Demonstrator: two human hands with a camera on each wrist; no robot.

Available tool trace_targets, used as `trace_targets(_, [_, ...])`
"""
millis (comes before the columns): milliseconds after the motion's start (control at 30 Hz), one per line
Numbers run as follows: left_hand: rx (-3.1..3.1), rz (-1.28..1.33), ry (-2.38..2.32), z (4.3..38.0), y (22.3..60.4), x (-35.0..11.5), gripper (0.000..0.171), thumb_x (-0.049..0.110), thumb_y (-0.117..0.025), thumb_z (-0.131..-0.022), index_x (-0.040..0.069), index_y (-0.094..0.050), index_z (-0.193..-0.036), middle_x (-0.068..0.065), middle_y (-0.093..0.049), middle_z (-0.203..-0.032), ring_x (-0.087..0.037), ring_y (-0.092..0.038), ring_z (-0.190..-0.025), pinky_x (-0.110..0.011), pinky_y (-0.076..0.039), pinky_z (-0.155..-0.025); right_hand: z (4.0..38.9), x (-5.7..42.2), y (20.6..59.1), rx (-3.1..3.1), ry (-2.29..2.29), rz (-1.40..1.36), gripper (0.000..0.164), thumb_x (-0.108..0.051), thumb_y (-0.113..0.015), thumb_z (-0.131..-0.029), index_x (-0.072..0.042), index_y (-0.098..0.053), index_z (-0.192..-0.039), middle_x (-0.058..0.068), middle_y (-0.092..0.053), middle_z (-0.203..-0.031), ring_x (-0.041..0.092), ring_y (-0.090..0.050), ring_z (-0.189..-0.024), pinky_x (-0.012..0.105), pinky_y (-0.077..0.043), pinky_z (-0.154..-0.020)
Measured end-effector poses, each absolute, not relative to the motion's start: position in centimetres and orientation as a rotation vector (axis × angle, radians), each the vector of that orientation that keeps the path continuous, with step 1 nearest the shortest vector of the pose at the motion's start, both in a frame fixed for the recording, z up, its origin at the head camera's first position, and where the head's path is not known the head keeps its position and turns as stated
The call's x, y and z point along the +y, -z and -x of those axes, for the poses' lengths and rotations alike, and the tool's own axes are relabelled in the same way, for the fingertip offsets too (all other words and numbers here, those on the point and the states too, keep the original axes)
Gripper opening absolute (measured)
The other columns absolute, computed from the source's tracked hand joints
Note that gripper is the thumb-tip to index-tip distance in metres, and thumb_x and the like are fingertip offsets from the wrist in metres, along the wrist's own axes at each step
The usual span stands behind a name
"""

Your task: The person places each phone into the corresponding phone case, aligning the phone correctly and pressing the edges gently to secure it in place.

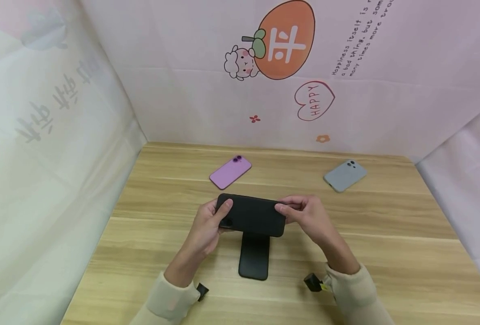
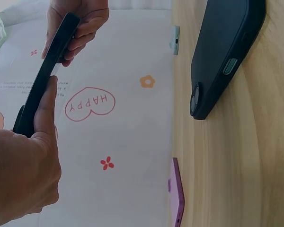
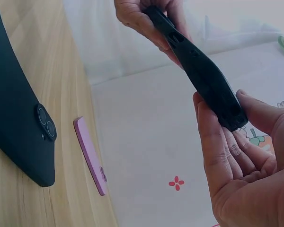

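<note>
Black case [image 1: 251, 215] above black phone [image 1: 254, 255], between hands.

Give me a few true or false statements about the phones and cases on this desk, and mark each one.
1. Both hands hold the black case above the table. True.
2. The purple phone lies left of the grey phone. True.
3. The right hand rests flat on the table. False: it grips the case's end.
4. The black phone stands upright. False: it lies flat, below the case.
5. The left hand grips the case. True.
</note>
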State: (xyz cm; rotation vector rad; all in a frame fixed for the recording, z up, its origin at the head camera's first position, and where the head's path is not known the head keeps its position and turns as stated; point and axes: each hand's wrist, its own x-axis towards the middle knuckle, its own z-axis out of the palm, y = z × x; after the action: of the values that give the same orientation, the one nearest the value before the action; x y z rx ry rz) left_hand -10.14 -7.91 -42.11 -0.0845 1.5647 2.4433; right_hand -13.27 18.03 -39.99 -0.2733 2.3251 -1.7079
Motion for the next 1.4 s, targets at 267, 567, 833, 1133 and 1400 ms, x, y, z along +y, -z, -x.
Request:
trace_targets(267, [1.534, 0.097, -2.469, 9.7, 42.2, -7.6, 0.031, 0.023, -0.054, -0.101, -0.006, -0.056, -0.114, -0.009, -0.068, -0.099, -0.019, -0.069, -0.090, -0.038, -0.059, -0.079, 13.2, 18.1, 40.0, 2.292, 1.741, 0.321, 0.029, -0.027, -0.070, -0.091, -0.003, -0.072, -0.107, 0.008, -0.074, -0.087, 0.023, -0.070, -0.074, 0.038, -0.060, -0.069])
trace_targets(567, [1.544, 0.050, -2.458, 9.4, 42.3, -7.5, 0.031, 0.023, -0.053, -0.102, -0.005, -0.055, -0.115, -0.010, -0.068, -0.101, -0.019, -0.069, -0.090, -0.038, -0.059, -0.080, 13.1, 18.4, 40.1, 2.226, 1.778, 0.379, 0.027, -0.022, -0.068, -0.093, 0.002, -0.070, -0.106, 0.006, -0.073, -0.081, 0.022, -0.069, -0.071, 0.039, -0.060, -0.067])
trace_targets(833, [1.536, -0.012, -2.450, 9.1, 42.3, -7.7, 0.031, 0.021, -0.052, -0.103, -0.006, -0.053, -0.118, -0.011, -0.067, -0.104, -0.019, -0.069, -0.095, -0.038, -0.057, -0.084, 13.2, 18.4, 40.3, 2.170, 1.803, 0.404, 0.024, -0.019, -0.066, -0.094, 0.005, -0.069, -0.099, 0.004, -0.071, -0.077, 0.017, -0.067, -0.070, 0.038, -0.059, -0.065])
trace_targets(1133, [1.539, -0.005, -2.453, 9.2, 42.0, -7.6, 0.032, 0.022, -0.052, -0.103, -0.005, -0.052, -0.120, -0.012, -0.066, -0.107, -0.020, -0.068, -0.096, -0.039, -0.057, -0.085, 13.2, 18.2, 40.5, 2.142, 1.866, 0.301, 0.025, -0.018, -0.065, -0.095, 0.007, -0.069, -0.101, 0.001, -0.072, -0.079, 0.013, -0.067, -0.071, 0.034, -0.059, -0.065])
trace_targets(1400, [1.536, 0.030, -2.452, 9.2, 42.0, -7.5, 0.033, 0.022, -0.053, -0.102, -0.006, -0.052, -0.120, -0.014, -0.065, -0.109, -0.021, -0.068, -0.098, -0.040, -0.056, -0.086, 13.3, 18.3, 40.4, 2.091, 1.886, 0.293, 0.027, -0.014, -0.065, -0.095, 0.012, -0.067, -0.103, 0.000, -0.073, -0.080, 0.013, -0.068, -0.071, 0.033, -0.060, -0.066])
